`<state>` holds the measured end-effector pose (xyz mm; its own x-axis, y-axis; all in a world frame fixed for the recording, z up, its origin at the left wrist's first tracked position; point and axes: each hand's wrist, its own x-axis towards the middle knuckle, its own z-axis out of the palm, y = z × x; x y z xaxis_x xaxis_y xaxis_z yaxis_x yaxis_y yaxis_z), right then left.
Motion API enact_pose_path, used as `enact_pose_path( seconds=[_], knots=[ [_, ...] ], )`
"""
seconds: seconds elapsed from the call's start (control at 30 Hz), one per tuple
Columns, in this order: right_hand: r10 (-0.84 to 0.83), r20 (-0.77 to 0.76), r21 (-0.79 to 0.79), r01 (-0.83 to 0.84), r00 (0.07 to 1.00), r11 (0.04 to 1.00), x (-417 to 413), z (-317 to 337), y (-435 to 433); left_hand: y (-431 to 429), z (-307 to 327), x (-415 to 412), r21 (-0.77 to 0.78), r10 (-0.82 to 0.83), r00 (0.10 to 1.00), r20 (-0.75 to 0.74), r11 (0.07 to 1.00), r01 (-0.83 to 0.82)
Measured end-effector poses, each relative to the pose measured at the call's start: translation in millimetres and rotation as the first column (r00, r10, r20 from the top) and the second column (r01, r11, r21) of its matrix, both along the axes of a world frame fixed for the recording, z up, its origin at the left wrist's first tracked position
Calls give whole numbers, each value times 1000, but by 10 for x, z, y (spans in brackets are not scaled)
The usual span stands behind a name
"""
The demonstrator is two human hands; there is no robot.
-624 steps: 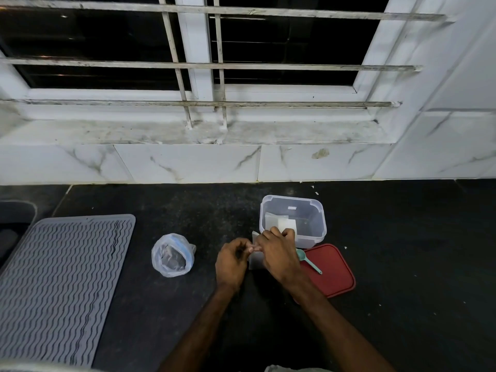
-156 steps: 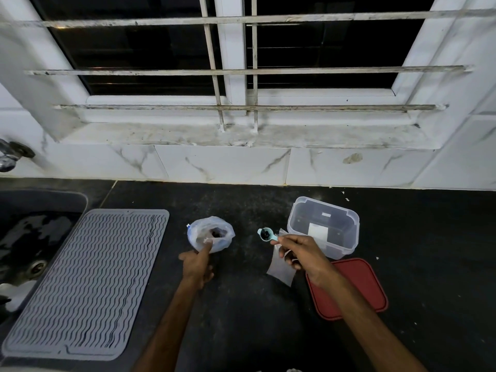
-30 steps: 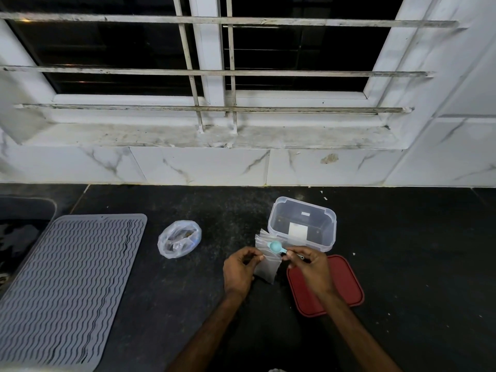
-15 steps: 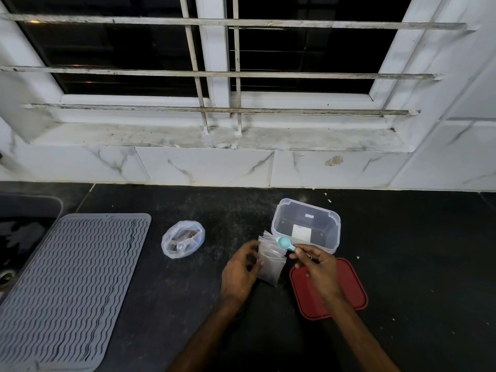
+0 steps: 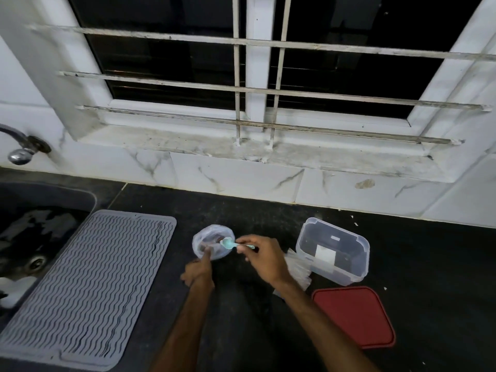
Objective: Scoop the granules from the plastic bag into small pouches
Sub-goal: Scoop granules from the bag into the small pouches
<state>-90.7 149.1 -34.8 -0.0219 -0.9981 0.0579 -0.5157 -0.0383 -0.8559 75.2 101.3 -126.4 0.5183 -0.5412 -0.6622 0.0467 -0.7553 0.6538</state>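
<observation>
Scooping step: at frame centre the right hand (image 5: 264,257), fingers pinching the spoon (image 5: 228,243) handle, holds its bowl at the mouth of the bag (image 5: 212,241), whose rim the left hand (image 5: 198,269) steadies (pinch or press unclear); next, carry a level load right to the pouches (image 5: 298,267).

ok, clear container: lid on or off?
Off. The clear container stands open-topped; the red lid lies flat on the counter beside it.
</observation>
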Motion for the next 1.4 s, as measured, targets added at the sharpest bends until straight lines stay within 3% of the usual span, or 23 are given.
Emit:
enact_pose_path(
  seconds=[0.07,0.17,0.23,0.3,0.37,0.43,0.6,0.77,0.93,1.03,1.23,1.4],
  knots=[
    [-9,-147,-12,8,989,1000,139,-59,-128,0,40,-28,-88,-8,1000,-10,996,7],
    [14,-306,39,-2,952,999,278,-120,-186,119,236,-59,-231,46,978,-203,968,-94],
    [62,-418,83,-30,906,996,332,-138,-170,176,265,-36,-279,56,971,-231,953,-121],
    [149,-590,129,-89,794,988,353,-144,-152,197,222,1,-305,47,982,-183,947,-102],
    [233,-750,180,-149,619,972,376,-156,-142,209,201,50,-321,32,996,-85,945,-58],
    [291,-822,224,-192,490,955,408,-191,-134,219,220,67,-350,-7,1000,12,937,11],
    [353,-816,274,-231,457,933,472,-261,-120,277,269,-8,-409,-89,992,85,905,116],
    [318,-786,261,-182,530,948,413,-394,-88,354,223,-26,-389,-178,982,68,901,190],
    [166,-648,201,-43,744,979,347,-552,-33,417,184,-42,-374,-139,988,65,915,153],
    [97,-561,202,22,822,979,340,-608,-3,422,184,-53,-414,-103,994,20,904,102],
    [-46,-230,369,130,972,920,329,-675,12,359,182,-77,-471,-119,987,-106,880,55],
    [-183,71,482,127,980,867,271,-702,22,314,121,-3,-449,-130,970,-205,893,25]
  ],
)
